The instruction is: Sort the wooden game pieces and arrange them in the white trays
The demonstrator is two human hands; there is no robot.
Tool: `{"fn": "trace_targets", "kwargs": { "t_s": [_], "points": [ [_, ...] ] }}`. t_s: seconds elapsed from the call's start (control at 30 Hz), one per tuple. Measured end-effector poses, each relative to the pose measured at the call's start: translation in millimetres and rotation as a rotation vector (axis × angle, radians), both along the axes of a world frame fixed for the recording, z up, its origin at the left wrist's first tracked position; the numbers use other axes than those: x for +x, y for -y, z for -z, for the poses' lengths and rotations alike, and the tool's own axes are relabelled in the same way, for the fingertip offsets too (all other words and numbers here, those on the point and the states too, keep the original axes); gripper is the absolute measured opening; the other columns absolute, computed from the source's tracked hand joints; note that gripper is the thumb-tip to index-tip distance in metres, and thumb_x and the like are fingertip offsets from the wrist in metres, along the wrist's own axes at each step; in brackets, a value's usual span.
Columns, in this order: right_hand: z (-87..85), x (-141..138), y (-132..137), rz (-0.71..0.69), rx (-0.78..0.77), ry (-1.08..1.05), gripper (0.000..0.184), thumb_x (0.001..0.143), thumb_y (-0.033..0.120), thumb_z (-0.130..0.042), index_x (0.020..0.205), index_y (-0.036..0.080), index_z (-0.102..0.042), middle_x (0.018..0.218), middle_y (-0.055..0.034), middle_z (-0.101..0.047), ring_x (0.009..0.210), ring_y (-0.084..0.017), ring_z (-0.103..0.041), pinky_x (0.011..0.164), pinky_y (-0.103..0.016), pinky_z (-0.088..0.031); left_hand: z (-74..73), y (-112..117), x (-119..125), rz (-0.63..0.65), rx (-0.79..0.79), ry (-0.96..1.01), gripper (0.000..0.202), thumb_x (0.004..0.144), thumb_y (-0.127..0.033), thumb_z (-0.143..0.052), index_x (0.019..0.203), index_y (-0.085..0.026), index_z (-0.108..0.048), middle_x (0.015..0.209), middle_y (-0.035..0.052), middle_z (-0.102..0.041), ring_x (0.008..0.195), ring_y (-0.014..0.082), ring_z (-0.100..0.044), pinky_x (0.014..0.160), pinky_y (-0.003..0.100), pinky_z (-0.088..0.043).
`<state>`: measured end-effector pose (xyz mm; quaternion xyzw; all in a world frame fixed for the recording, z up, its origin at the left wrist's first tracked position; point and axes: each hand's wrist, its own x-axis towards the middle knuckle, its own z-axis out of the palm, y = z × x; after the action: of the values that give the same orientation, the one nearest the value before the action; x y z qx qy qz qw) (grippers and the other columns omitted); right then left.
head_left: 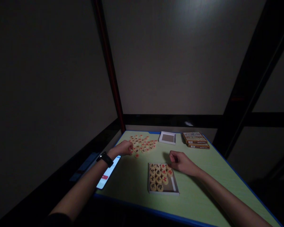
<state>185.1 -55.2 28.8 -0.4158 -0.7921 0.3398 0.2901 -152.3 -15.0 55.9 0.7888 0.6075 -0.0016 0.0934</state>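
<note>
Loose round Chinese chess pieces (145,145), marked in red and black, are spread over the far left of the table. At the near left edge of this spread is my left hand (125,147), its fingers pressed together; what they hold, if anything, is hidden. A shallow white box (164,192) lies closer to me with several larger Chinese chess pieces (158,179) laid in rows. Its lower right part shows bare bottom. My right hand (181,162) is by the box's far right corner, fingers loosely curled and thumb apart, close to a corner piece (168,167). Nothing shows in it.
A white open tray or lid (167,137) lies at the table's back. Several flat printed boxes (196,140) are stacked at the back right. A lit phone or tablet (109,172) lies at the left edge, under my left wrist. Walls stand behind the green table (194,195).
</note>
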Motion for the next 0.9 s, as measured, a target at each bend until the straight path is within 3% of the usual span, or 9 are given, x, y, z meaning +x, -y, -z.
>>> {"fn": "trace_targets", "kwargs": {
  "t_s": [0.33,0.5,0.67,0.9],
  "points": [
    [2.4,1,-2,-0.021,0.003,-0.023,0.017,0.060,0.015,-0.057,0.061,0.022,-0.042,0.058,0.0058,-0.044,0.058,-0.011,-0.037,0.054,-0.024,-0.029,-3.7,6,4,-0.009,-0.146,0.150,0.047,0.062,-0.019,-0.074,0.106,-0.021,-0.056,0.077,-0.0058,-0.070,0.076,0.0132,-0.066,0.062,0.019,-0.043],
    [2.2,0,-1,-0.023,0.002,-0.012,0.016,0.059,0.015,-0.056,0.062,0.022,-0.042,0.059,0.0057,-0.045,0.058,-0.012,-0.038,0.054,-0.025,-0.029,-7.1,8,12,0.007,-0.077,0.060,0.038,0.063,-0.010,-0.068,0.099,-0.020,-0.061,0.079,-0.0036,-0.071,0.078,0.0143,-0.065,0.066,0.020,-0.043],
    [2.1,0,-1,-0.019,-0.001,-0.001,0.015,0.060,0.015,-0.056,0.062,0.022,-0.043,0.060,0.0054,-0.045,0.059,-0.012,-0.039,0.055,-0.025,-0.029,-7.0,9,22,0.047,0.033,-0.047,0.021,0.067,-0.016,-0.068,0.088,-0.019,-0.069,0.087,0.0039,-0.072,0.086,0.0202,-0.064,0.069,0.024,-0.043],
    [6.0,2,-3,-0.010,0.010,0.000,0.015,0.061,0.017,-0.057,0.063,0.022,-0.043,0.060,0.0052,-0.045,0.059,-0.012,-0.039,0.055,-0.025,-0.029,1.6,8,35,0.005,0.063,-0.103,0.015,0.072,-0.019,-0.069,0.086,-0.018,-0.071,0.096,0.0091,-0.072,0.093,0.0234,-0.065,0.077,0.027,-0.046]
  ]
}}
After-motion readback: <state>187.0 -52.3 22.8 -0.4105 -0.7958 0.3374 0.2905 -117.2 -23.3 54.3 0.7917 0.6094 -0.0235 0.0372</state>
